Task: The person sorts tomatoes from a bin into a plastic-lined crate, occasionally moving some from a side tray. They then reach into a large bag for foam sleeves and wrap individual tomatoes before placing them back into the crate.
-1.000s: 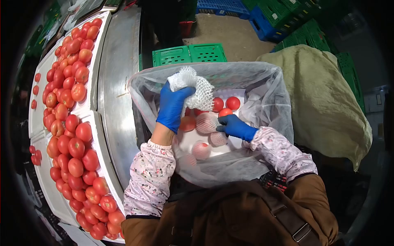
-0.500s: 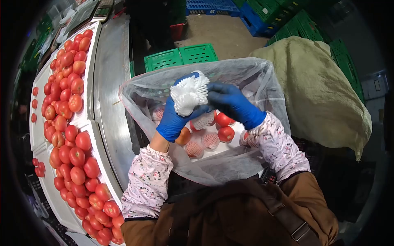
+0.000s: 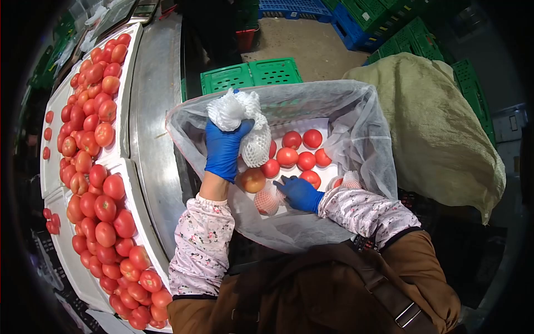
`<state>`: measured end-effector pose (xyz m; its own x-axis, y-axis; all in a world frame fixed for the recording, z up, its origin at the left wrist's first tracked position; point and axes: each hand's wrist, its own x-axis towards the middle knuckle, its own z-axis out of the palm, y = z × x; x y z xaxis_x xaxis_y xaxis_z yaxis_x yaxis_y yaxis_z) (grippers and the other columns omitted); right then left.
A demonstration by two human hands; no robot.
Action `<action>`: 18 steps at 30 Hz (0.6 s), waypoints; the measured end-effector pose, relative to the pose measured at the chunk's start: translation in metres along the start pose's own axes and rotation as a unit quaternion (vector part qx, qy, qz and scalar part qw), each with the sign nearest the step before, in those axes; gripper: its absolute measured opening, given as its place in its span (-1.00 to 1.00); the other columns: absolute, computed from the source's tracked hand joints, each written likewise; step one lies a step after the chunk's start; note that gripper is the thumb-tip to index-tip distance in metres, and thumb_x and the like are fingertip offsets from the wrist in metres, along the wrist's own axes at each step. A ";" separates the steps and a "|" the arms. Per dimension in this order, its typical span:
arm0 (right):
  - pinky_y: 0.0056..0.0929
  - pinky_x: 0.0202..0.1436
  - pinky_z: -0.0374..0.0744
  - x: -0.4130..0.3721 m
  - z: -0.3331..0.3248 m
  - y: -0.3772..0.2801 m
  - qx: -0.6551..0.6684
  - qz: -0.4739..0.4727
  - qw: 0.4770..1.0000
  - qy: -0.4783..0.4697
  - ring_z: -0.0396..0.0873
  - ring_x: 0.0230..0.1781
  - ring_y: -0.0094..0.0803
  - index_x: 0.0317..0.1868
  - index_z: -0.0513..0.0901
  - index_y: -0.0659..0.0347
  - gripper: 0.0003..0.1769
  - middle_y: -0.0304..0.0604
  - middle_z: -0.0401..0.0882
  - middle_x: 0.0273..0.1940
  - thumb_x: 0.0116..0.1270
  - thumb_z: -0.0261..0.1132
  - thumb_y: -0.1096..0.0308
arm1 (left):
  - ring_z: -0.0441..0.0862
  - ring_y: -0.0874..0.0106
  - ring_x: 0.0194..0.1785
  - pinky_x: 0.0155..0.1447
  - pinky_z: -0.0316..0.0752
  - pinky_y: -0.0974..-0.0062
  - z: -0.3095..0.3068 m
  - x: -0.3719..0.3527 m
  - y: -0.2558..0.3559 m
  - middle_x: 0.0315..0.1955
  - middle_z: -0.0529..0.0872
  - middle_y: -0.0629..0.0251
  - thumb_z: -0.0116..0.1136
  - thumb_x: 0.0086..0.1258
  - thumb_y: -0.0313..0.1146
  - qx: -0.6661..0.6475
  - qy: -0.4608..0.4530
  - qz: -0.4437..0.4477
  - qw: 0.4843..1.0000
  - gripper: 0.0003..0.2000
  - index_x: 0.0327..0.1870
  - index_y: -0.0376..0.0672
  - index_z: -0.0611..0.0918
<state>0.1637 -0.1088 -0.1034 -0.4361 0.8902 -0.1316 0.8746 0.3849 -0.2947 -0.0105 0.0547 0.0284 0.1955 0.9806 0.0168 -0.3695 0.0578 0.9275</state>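
the left hand (image 3: 225, 149), gloved in blue, is held up over the near-left part of a lined box and is closed around a bundle of foam net sleeves (image 3: 240, 118), which is carried clear of the fruit below. half a second ago both hands were raised together at that bundle; the right hand (image 3: 300, 193) is now seen lowered into the box, its fingers stretched out loosely toward the left with nothing clasped in them, and a netted tomato (image 3: 268, 201) is found just beside its fingertips, apparently touching them. from this it is judged that one more sleeved fruit has been laid in at the near side of the box. a large pale tomato (image 3: 252, 180) is seen just to the left of it, and a cluster of bare tomatoes (image 3: 303, 151) is gathered further back. a second netted fruit (image 3: 351, 179) is partly hidden by the right sleeve. the box is wrapped in a translucent liner bag (image 3: 368, 125). to the left a steel tabletop (image 3: 156, 119) is flanked by white trays of tomatoes (image 3: 95, 139); a green crate (image 3: 250, 75) is set beyond, and a beige sack (image 3: 439, 131) to the right.
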 end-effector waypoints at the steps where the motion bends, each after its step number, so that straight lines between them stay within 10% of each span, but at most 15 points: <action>1: -0.29 -0.34 0.47 0.001 0.004 0.003 -0.002 0.001 1.000 0.000 0.47 -0.33 -0.21 -0.01 0.43 0.21 -0.51 -0.03 0.43 -0.23 -0.05 0.21 0.37 | 0.52 0.49 -0.12 -0.02 0.41 0.56 0.000 0.000 0.000 -0.17 0.57 0.33 0.22 -0.02 -0.60 0.005 0.003 -0.004 1.000 -0.53 0.02 -0.24 0.46; 4: -0.29 -0.32 0.47 0.005 0.001 0.005 0.051 -0.035 0.997 -0.055 0.48 -0.37 -0.14 -0.35 0.49 0.21 -0.81 0.01 0.46 -0.34 -0.07 0.18 0.44 | 0.52 0.48 -0.12 -0.01 0.41 0.55 0.001 0.001 0.002 -0.17 0.57 0.33 0.21 -0.02 -0.61 0.003 0.006 -0.014 1.000 -0.52 0.02 -0.23 0.46; 13: -0.35 -0.37 0.45 -0.008 -0.043 -0.025 0.326 -0.008 0.928 -0.181 0.50 -0.45 -0.12 -0.31 0.49 0.26 -0.84 -0.02 0.52 -0.45 0.04 0.08 0.50 | 0.50 0.46 -0.07 0.03 0.40 0.54 0.004 0.000 0.010 -0.12 0.54 0.31 0.21 -0.03 -0.62 -0.021 -0.003 -0.029 0.999 -0.47 0.07 -0.24 0.42; 15: -0.36 -0.38 0.45 -0.010 -0.036 0.003 0.568 0.083 0.736 -0.359 0.51 -0.46 -0.19 -0.31 0.50 0.27 -0.84 -0.04 0.53 -0.42 0.06 0.10 0.45 | 0.51 0.46 -0.07 0.03 0.40 0.54 0.005 0.000 0.010 -0.12 0.55 0.31 0.21 -0.03 -0.62 -0.017 -0.003 -0.021 1.000 -0.47 0.07 -0.24 0.43; 17: -0.36 -0.36 0.47 -0.003 -0.016 0.057 0.188 -0.176 0.945 -0.202 0.54 -0.42 -0.24 -0.32 0.53 0.27 -0.80 -0.03 0.54 -0.40 0.07 0.15 0.33 | 0.51 0.46 -0.08 0.03 0.40 0.53 0.005 -0.001 0.009 -0.13 0.55 0.31 0.21 -0.04 -0.62 -0.027 -0.006 -0.030 0.999 -0.47 0.07 -0.23 0.43; 18: -0.34 -0.34 0.47 0.012 -0.070 0.041 0.152 0.040 0.975 -0.159 0.54 -0.39 -0.22 -0.33 0.54 0.26 -0.76 -0.03 0.54 -0.40 0.06 0.18 0.26 | 0.51 0.46 -0.08 0.03 0.40 0.53 0.004 -0.001 0.009 -0.13 0.55 0.31 0.21 -0.04 -0.62 -0.025 -0.006 -0.032 0.999 -0.47 0.07 -0.23 0.43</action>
<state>0.2086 -0.0652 -0.0509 -0.4550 0.7749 -0.4387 0.8265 0.1841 -0.5320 -0.0100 0.0536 0.0382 0.2303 0.9724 -0.0379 -0.4006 0.1302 0.9070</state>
